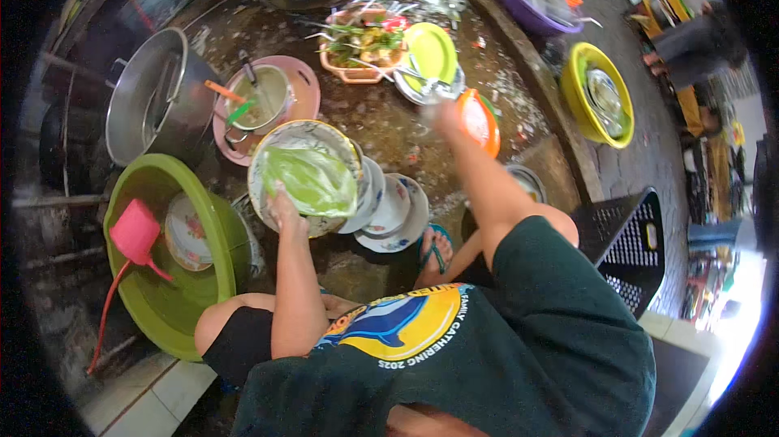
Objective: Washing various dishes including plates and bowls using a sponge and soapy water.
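My left hand (285,209) grips the near edge of a soapy green plate (310,181) above a patterned bowl (260,151) with a yellow rim. Stacked floral dishes (389,206) stand to the right of the bowl. My right hand (443,113) is blurred, reaching out beside an orange plate (481,123), just below a lime-green plate (431,53) that carries cutlery and lies over a pale one. Whether the right hand holds something cannot be told. A basket of food scraps (359,75) is behind, left of the lime-green plate.
A green tub (225,242) holds a pink dipper (135,233) and floral plates. Behind it are a metal pot (201,96) and a pink basin (304,81) holding a pot. Purple (529,14) and yellow (624,102) basins of dishes stand beyond a curb (541,78). A black crate (608,230) is right.
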`<control>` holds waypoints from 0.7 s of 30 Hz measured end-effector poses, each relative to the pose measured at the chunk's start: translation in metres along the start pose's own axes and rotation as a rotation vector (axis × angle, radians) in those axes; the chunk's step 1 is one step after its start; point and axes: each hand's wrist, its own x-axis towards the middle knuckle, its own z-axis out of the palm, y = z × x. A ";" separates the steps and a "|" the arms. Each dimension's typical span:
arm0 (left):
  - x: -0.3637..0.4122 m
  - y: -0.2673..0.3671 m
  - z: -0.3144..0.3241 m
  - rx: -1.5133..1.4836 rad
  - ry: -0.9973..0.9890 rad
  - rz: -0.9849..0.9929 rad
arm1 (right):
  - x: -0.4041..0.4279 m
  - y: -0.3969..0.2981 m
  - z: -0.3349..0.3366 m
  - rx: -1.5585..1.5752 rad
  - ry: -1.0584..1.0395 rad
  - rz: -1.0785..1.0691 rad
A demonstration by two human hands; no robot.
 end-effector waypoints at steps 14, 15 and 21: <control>0.001 0.011 -0.056 0.285 0.241 -0.085 | -0.008 0.104 -0.010 -1.242 0.145 0.049; 0.004 0.010 -0.057 0.282 0.234 -0.078 | -0.004 0.099 -0.016 -1.237 0.152 0.043; 0.026 -0.007 -0.071 0.823 0.514 0.660 | 0.034 0.043 -0.038 -1.014 0.295 -0.293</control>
